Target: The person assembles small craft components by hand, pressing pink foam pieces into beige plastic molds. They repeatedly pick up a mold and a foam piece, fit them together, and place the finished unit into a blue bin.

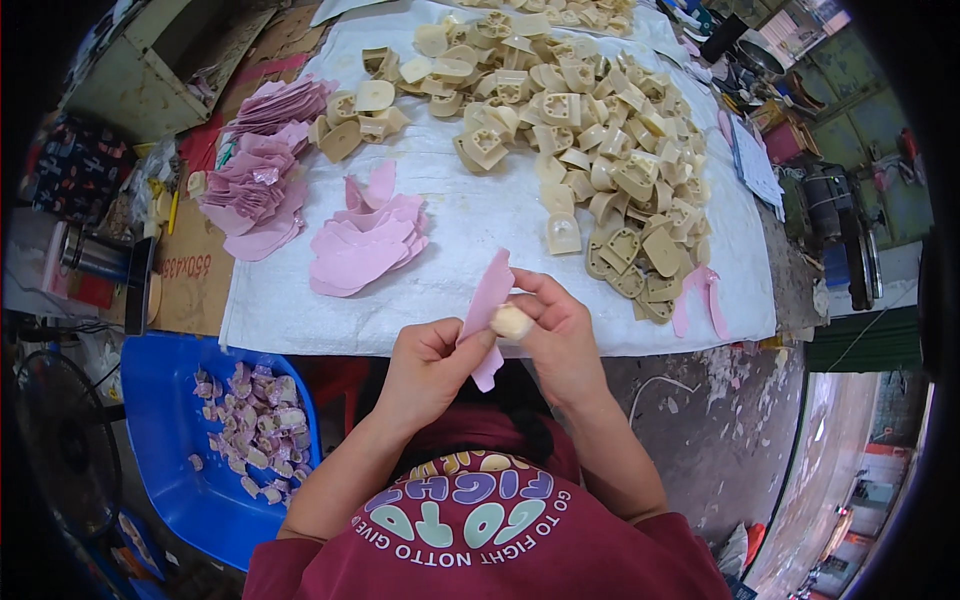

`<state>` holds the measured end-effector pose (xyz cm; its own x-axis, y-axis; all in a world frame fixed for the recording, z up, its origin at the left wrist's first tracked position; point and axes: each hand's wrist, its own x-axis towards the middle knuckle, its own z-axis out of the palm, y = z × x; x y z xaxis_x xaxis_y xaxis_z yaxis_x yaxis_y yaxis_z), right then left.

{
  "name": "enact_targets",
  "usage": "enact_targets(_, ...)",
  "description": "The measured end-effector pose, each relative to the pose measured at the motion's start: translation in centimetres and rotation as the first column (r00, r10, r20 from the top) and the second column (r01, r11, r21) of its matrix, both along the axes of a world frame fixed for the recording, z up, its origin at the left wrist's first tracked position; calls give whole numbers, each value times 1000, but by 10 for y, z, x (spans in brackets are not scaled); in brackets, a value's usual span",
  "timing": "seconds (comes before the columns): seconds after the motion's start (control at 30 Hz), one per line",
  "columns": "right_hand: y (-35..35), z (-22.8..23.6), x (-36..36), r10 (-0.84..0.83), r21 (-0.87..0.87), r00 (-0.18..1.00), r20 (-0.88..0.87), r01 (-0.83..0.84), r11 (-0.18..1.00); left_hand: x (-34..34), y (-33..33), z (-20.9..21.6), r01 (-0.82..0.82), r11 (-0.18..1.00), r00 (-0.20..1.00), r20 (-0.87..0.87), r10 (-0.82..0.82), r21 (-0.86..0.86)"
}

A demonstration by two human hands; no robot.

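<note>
A thin pink sheet piece [488,289] stands on edge in front of my body, just off the table's near edge. My left hand [425,372] pinches it between thumb and fingers. In my right hand [556,345] is a small cream plastic shoe heel [511,321], held against the pink piece and slightly blurred. My right fingertips also touch the sheet's upper edge. Beyond my hands lies a loose stack of matching pink pieces [368,247]. A large heap of cream shoe heels [590,130] covers the far and right part of the table.
White sheeting [460,225] covers the table. More pink stacks [262,190] lie at the left, and two pink strips [703,300] at the right edge. A blue basin [165,440] at lower left holds several pink-covered heels [262,420]. A fan [65,440] stands beside it.
</note>
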<state>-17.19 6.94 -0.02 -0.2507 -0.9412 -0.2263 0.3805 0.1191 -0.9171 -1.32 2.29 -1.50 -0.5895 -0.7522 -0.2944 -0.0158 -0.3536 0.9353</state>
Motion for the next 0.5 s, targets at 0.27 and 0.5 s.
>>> enact_targets(0.27, -16, 12, 4, -190, -85, 976, 106, 200, 976, -4, 5, 4, 82, 996, 976, -197, -89, -45)
enact_targets(0.5, -15, 12, -1, -194, -110, 968, 157, 213, 971, -17, 11, 6, 13, 999, 995, -102, -18, -49)
